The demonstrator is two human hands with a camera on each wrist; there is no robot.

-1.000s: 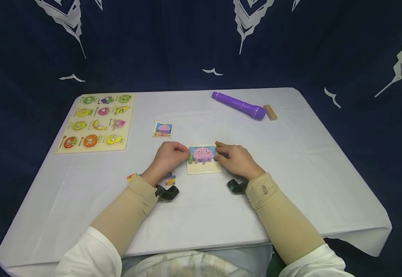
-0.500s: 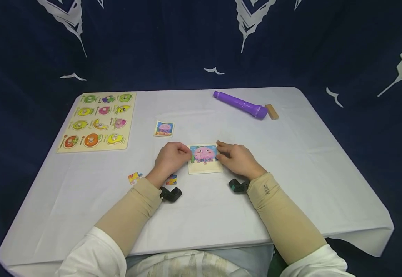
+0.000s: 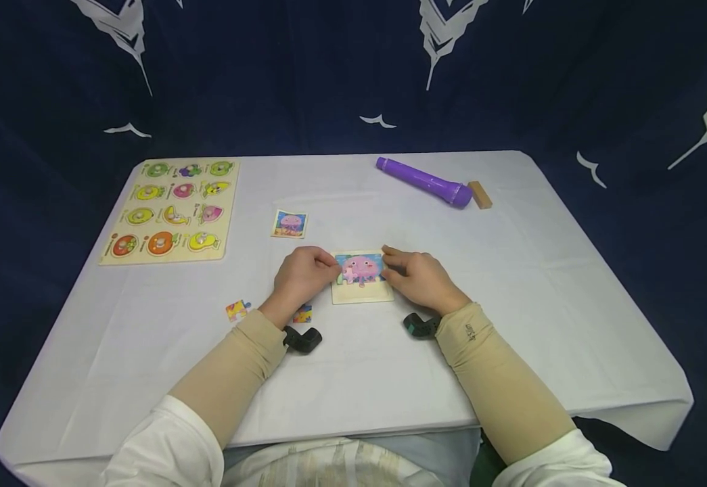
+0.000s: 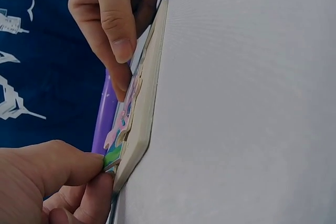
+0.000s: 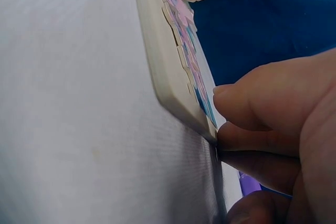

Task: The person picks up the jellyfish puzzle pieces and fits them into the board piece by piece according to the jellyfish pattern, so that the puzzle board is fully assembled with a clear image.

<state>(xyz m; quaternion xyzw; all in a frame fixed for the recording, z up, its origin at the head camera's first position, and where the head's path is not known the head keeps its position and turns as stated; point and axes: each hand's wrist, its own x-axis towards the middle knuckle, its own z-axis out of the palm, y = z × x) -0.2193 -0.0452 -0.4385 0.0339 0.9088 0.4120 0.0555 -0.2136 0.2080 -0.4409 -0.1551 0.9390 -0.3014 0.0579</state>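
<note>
Head view first: both hands are at the small wooden board [image 3: 362,295], the left hand [image 3: 306,274] on its left side, the right hand [image 3: 417,277] on its right. Pieces showing a pink creature [image 3: 360,268] cover the far part; the near strip is bare wood.

Over to the left wrist, and there's the grip: thumb and finger pinch a green-edged piece [image 4: 113,156] at the board's left end. I read that outer hold as leaving the picture uncovered. Whether the piece is seated or lifted slightly, I can't tell from where I sit.

Right wrist feed: fingertips against the board's right edge, thumb parted from them, nothing pinched that I can make out. My guess is a brace, so the board can't slide under the left hand's touch.

Back out wide. A small picture card [image 3: 289,224] with a similar pink creature lies just beyond the left hand, probably placed there to be easy to glance at. Two loose pieces [image 3: 236,310] lie by the left wrist, one partly hidden behind it; handy for that hand, I'd say. The fruit board [image 3: 176,258], purple tube [image 3: 424,182] and wooden block [image 3: 480,195] sit farther off, seemingly kept out of the way.
</note>
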